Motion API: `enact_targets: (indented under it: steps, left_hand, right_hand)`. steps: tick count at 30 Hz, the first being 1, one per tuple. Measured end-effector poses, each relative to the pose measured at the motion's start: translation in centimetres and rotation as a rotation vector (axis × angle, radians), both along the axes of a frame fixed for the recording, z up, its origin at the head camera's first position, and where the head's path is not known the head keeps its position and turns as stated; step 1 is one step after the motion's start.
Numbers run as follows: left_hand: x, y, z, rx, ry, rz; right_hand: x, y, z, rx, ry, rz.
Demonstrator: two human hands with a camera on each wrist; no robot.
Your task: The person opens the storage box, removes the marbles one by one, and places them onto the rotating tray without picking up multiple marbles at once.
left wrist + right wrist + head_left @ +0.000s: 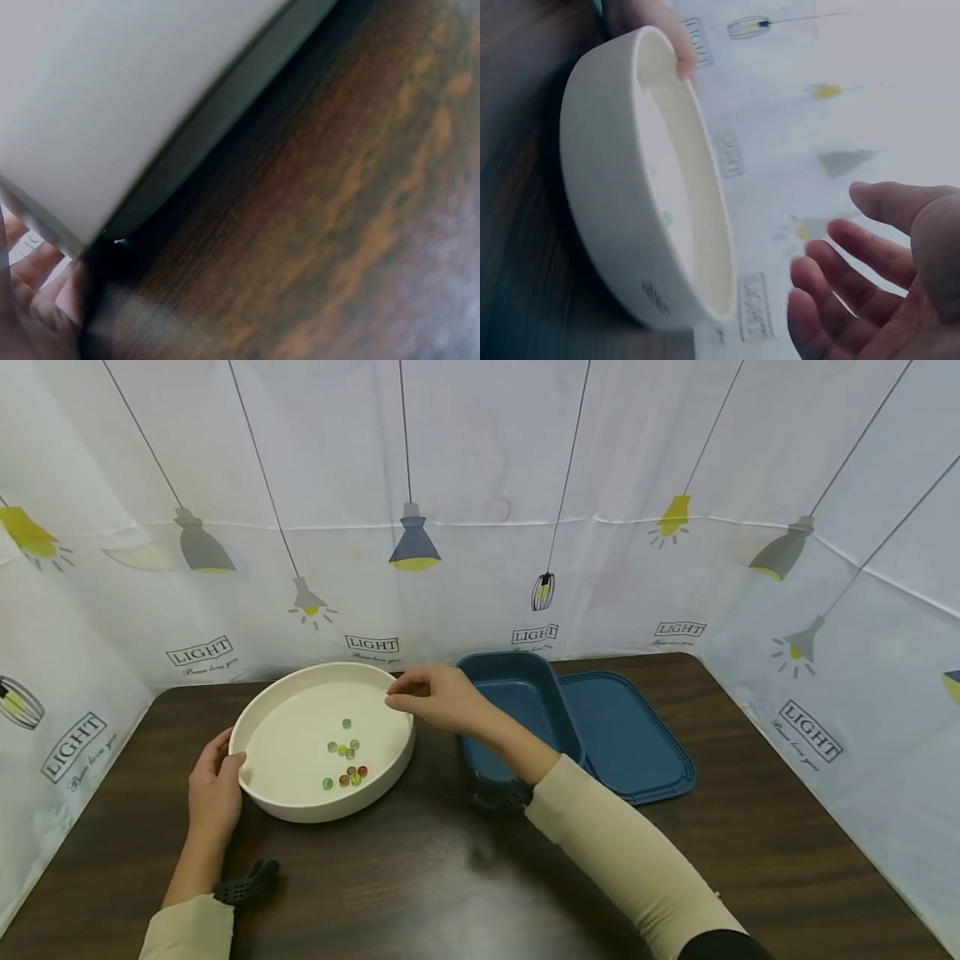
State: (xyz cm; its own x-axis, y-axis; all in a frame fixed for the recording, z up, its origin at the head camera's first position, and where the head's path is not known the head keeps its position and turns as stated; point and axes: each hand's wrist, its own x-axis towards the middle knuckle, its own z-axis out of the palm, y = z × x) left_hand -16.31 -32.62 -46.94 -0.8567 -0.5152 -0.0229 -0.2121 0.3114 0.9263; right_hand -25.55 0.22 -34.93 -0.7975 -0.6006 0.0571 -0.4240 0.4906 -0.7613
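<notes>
A round cream tray [288,718] with a raised wall holds several small glass marbles [342,750], green, clear and red, gathered toward its front right. My left hand [213,789] grips the tray's left side, thumb over the rim and fingers along the outer wall. In the left wrist view the tray's wall [150,97] fills the upper left, with part of the left hand [45,300] at its corner. Over the tray's right rim hovers my right hand [442,697]. The right wrist view shows that hand [877,285] with loosely bent fingers, thumb apart, holding nothing.
Right of the tray stands a deep blue box [558,714], partly behind my right forearm. A flat blue lid [630,735] lies against its right side. The dark wooden table [420,877] meets a white curtain [480,577] printed with lamps.
</notes>
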Motion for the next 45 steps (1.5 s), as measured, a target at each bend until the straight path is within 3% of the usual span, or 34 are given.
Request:
enact_targets:
  steps: [3, 7, 12, 17, 22, 27, 36, 45]
  left_hand:
    - [0.0, 0.1, 0.0, 0.001, -0.001, -0.009]
    - [0.2, 0.1, 0.2, -0.018, -0.015, -0.005]
    - [0.2, 0.0, 0.6, -0.029, -0.037, 0.005]
    - [0.3, 0.2, 0.4, -0.024, -0.031, -0.004]
    - [0.3, 0.3, 0.2, -0.017, -0.025, 0.003]
    - [0.1, 0.3, 0.5, -0.012, -0.047, 0.005]
    - [0.1, 0.0, 0.8, -0.012, -0.053, 0.011]
    - [0.1, 0.3, 0.8, -0.015, -0.058, 0.008]
  right_hand:
    - [0.8, 3.0, 0.0, 0.011, 0.003, -0.044]
    - [1.2, 6.6, -1.0, 0.164, 0.027, -0.042]
    - [0.8, 9.3, -2.7, 0.382, -0.080, 0.166]
    - [0.5, 10.2, -3.8, 0.442, -0.207, 0.304]
    - [0.5, 10.4, -4.2, 0.445, -0.241, 0.386]
    - [0.5, 10.9, -4.2, 0.497, -0.190, 0.348]
    - [0.9, 10.8, -3.3, 0.823, -0.113, 0.205]
    - [0.4, 11.0, -3.8, 0.874, -0.097, 0.140]
